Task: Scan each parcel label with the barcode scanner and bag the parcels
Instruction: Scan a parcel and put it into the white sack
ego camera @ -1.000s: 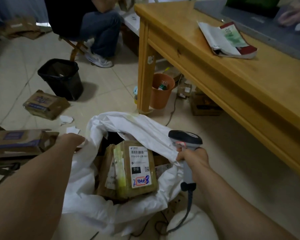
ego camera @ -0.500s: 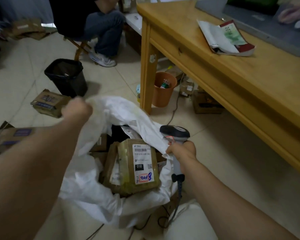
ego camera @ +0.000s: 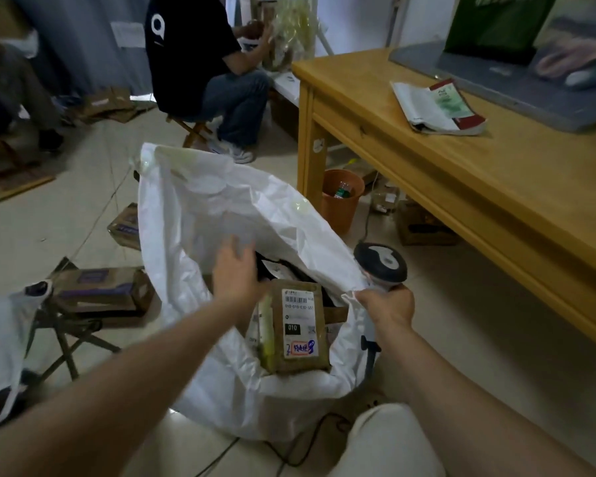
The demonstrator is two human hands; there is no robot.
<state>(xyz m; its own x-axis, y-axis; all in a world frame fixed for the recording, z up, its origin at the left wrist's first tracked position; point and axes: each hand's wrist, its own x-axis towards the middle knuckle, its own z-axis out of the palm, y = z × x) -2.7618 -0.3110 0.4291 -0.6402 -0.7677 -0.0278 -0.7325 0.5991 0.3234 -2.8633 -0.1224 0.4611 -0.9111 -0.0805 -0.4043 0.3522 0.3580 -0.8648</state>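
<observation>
Straight below us a white bag (ego camera: 214,215) stands open on the tiled floor, its far wall raised tall. Our left hand (ego camera: 236,270) reaches into its mouth with fingers spread and loose, holding nothing. It is blurred, so we cannot tell whether the fingertips touch anything.

Just near of that hand a brown parcel (ego camera: 303,363) lies on top of the load inside the bag, its label (ego camera: 298,325) facing up. We can read the print only in part. Other parcels under and beside it are mostly covered by it and by the bag's folds, and a dark item beyond our hand is hard to make out.

Our right hand (ego camera: 387,304) is curled round the scanner (ego camera: 381,261) and also pinches the bag's right rim. The handle is hidden by the fingers and the bag, and only the head shows above them.

Left of the bag sits one box (ego camera: 100,290), while a farther box (ego camera: 124,225) is partly cut off behind the bag wall. A desk (ego camera: 461,187) runs along the right, its end out of frame.
</observation>
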